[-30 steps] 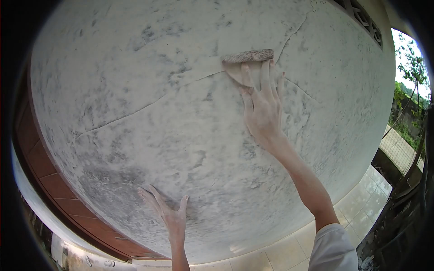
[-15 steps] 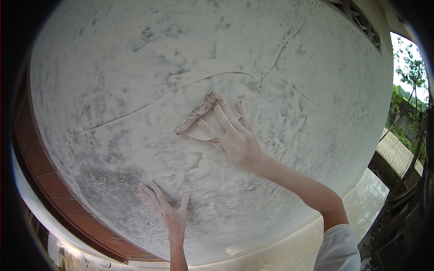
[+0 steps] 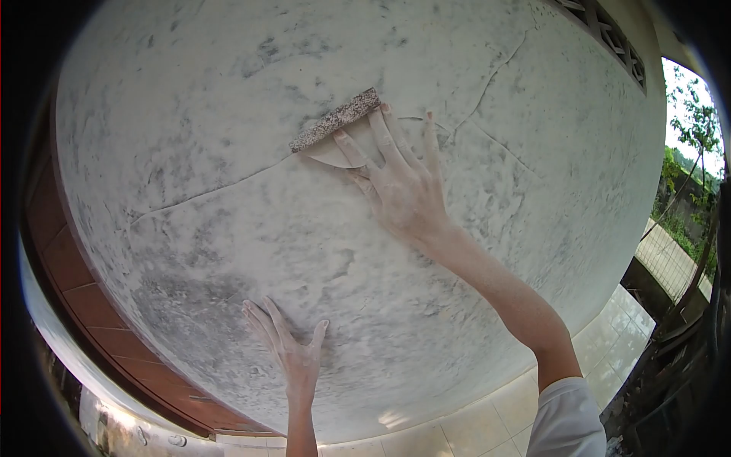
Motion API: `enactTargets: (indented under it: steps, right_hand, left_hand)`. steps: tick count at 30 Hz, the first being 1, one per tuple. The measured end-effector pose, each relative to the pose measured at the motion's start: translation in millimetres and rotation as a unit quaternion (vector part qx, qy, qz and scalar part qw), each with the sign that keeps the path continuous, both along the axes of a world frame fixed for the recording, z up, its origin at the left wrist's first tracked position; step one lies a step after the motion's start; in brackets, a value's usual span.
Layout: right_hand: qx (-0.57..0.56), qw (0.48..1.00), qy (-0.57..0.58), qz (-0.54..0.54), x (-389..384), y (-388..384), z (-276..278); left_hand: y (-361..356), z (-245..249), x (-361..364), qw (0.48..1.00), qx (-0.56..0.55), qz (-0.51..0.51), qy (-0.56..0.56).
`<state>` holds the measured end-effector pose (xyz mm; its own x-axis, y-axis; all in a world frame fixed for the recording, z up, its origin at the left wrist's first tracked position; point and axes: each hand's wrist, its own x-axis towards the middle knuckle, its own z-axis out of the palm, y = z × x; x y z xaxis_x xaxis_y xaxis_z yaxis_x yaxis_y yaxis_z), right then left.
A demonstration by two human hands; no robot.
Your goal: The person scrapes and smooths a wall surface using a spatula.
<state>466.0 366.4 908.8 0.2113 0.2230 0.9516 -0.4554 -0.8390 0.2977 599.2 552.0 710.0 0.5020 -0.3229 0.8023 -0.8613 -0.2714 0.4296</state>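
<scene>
A whitish plastered wall point(image 3: 426, 320) with grey patches and cracks fills most of the head view. My right hand point(image 3: 411, 186), coated in white dust, presses a sheet of sandpaper point(image 3: 335, 120) against it. The sheet's speckled, gritty edge curls up beyond my fingertips, and its pale back shows under them. My palm hides part of the sheet. Lower left, my left hand point(image 3: 293, 350) rests on the wall with its fingers stretched out and thumb apart, holding nothing. It is dusty too.
A long crack point(image 3: 221, 188) runs across the wall beside the sandpaper. Reddish-brown tiles point(image 3: 95, 305) border the left, and pale tiles point(image 3: 472, 430) run along the bottom. A vent block point(image 3: 609, 34) sits at upper right, with trees point(image 3: 697, 126) outside.
My right hand and the sandpaper have slid upward over the wall, now covering part of the crack. My left hand has stayed in nearly the same place.
</scene>
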Motion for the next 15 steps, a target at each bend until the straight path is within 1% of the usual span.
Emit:
enactTargets:
  steps: [1,2,3,4,5,7,9,10,11,12,13,15]
  right_hand:
    - [-0.032,0.999,0.021,-0.033,-10,-5,7]
    - [-0.006,0.997,-0.043,-0.070,-19,-18,17]
    - [0.067,0.992,-0.095,-0.047,-33,-25,27]
    - [0.140,0.979,-0.145,-0.025,-40,-26,35]
    - [0.139,0.980,-0.142,-0.026,-33,-25,34]
    - [0.180,0.947,-0.265,-0.024,-11,-21,31]
    - [0.091,0.980,-0.169,-0.054,23,12,13]
    - [0.091,0.980,-0.168,-0.055,32,21,3]
    - [0.049,0.996,-0.076,-0.027,39,28,-8]
    - [0.010,1.000,0.016,0.001,43,32,-15]
    - [0.013,1.000,0.017,0.000,35,31,-11]
    - [0.068,0.993,-0.048,-0.079,2,16,11]
  left_hand:
    - [2,1,2,1.000,0.011,-0.005,0.002]
    - [5,3,6,1.000,0.021,-0.009,0.005]
    - [7,5,12,1.000,0.018,-0.007,0.005]
    - [10,6,18,0.999,0.023,-0.005,-0.022]
    - [14,7,23,0.998,0.031,-0.004,-0.047]
    - [18,12,29,0.998,0.027,0.003,-0.057]
    - [19,18,34,0.997,0.023,0.010,-0.069]
    - [19,20,37,0.997,0.022,0.014,-0.078]
    - [19,22,38,0.996,0.021,0.017,-0.086]
    - [22,24,40,0.996,0.025,0.016,-0.085]
    - [25,28,43,0.996,0.028,0.008,-0.080]
    - [32,31,50,0.997,0.027,0.001,-0.073]
